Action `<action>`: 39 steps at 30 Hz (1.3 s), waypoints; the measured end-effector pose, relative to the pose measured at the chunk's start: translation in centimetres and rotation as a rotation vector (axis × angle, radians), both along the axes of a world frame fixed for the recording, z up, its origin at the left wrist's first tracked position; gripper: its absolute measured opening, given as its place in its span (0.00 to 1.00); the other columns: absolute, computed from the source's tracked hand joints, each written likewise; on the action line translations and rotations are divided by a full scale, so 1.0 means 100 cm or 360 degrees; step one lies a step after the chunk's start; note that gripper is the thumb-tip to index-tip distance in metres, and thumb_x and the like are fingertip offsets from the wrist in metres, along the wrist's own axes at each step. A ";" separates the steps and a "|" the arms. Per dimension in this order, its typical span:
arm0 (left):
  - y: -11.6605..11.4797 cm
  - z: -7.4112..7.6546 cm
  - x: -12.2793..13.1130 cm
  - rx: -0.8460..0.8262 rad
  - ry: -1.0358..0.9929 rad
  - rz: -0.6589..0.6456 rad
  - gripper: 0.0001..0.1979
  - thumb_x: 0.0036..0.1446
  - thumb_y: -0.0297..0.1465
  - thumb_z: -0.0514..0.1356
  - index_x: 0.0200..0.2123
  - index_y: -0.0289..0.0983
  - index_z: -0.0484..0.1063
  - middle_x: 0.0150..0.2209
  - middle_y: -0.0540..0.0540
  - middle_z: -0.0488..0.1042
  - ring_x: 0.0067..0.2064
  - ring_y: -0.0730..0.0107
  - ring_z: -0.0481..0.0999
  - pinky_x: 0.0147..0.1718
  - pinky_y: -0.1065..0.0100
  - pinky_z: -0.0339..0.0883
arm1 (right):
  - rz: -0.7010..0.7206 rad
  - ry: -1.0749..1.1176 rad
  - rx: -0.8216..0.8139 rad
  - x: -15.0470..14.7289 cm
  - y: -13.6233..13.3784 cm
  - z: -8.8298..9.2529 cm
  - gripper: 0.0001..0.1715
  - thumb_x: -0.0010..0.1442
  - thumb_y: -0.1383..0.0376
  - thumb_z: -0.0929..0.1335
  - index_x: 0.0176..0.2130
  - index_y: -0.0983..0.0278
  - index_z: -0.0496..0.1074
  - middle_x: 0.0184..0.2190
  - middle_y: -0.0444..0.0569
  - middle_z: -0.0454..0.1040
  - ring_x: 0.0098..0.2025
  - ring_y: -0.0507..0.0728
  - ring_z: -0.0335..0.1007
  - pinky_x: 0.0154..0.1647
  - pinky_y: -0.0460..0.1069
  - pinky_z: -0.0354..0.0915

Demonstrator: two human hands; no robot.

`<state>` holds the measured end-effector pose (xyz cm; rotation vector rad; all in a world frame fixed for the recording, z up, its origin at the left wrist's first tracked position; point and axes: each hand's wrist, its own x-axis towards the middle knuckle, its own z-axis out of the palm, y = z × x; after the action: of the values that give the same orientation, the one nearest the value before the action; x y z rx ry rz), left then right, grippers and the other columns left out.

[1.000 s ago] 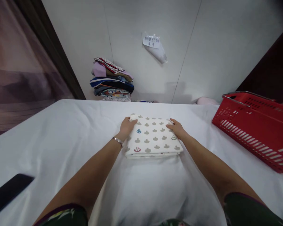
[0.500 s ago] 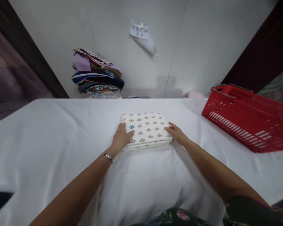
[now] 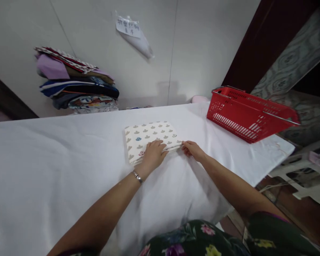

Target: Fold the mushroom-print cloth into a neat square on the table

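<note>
A folded white cloth [image 3: 152,132] printed with grey mushroom-like shapes, a few outlined in blue or red, lies on the white-covered table. My left hand [image 3: 154,155], with a silver bracelet at the wrist, rests on the cloth's front part. Its fingers lie flat on top and the thumb is by the front edge. At the near right corner, my right hand [image 3: 193,150] pinches the cloth's edge between thumb and fingers. The layers of the fold show along the front.
A red plastic basket [image 3: 237,115] with metal handles stands on the table's right side. Behind the table rises a stack of folded fabrics [image 3: 77,83] against the wall. A paper sign [image 3: 128,26] hangs there. White plastic stools [image 3: 306,174] stand at the right.
The view has turned to the right. My left hand has gone from the cloth's left side onto its front part. My right hand has moved to the near right corner and pinches it.
</note>
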<state>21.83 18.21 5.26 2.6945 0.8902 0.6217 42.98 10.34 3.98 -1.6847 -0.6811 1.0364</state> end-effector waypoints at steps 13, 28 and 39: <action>-0.004 0.003 0.065 0.0028 0.0090 0.0032 0.10 0.59 0.34 0.53 0.41 0.40 0.71 0.42 0.42 0.72 0.46 0.60 0.68 0.44 0.63 0.59 | 0.0117 0.0181 0.0273 -0.001 0.006 0.009 0.16 0.46 0.55 0.71 0.27 0.64 0.65 0.17 0.38 0.65 0.15 0.45 0.55 0.14 0.42 0.47; -0.001 0.014 0.061 -0.0194 -0.0206 0.0277 0.09 0.57 0.32 0.51 0.34 0.39 0.71 0.38 0.45 0.73 0.42 0.66 0.70 0.42 0.67 0.63 | 0.0119 -0.0229 0.0220 -0.011 0.015 -0.021 0.12 0.49 0.60 0.70 0.25 0.62 0.62 0.13 0.36 0.65 0.13 0.46 0.57 0.15 0.43 0.52; -0.013 0.016 0.064 -0.0037 0.0242 0.0072 0.14 0.53 0.30 0.55 0.45 0.39 0.69 0.44 0.42 0.73 0.47 0.61 0.70 0.47 0.62 0.63 | 0.0042 0.0654 0.0437 -0.014 0.011 -0.012 0.12 0.42 0.62 0.70 0.24 0.62 0.62 0.12 0.35 0.61 0.13 0.45 0.54 0.12 0.42 0.45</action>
<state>28.21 16.94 6.88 2.7364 0.9919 0.4167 41.57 11.44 2.78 -1.1824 -0.5460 1.2023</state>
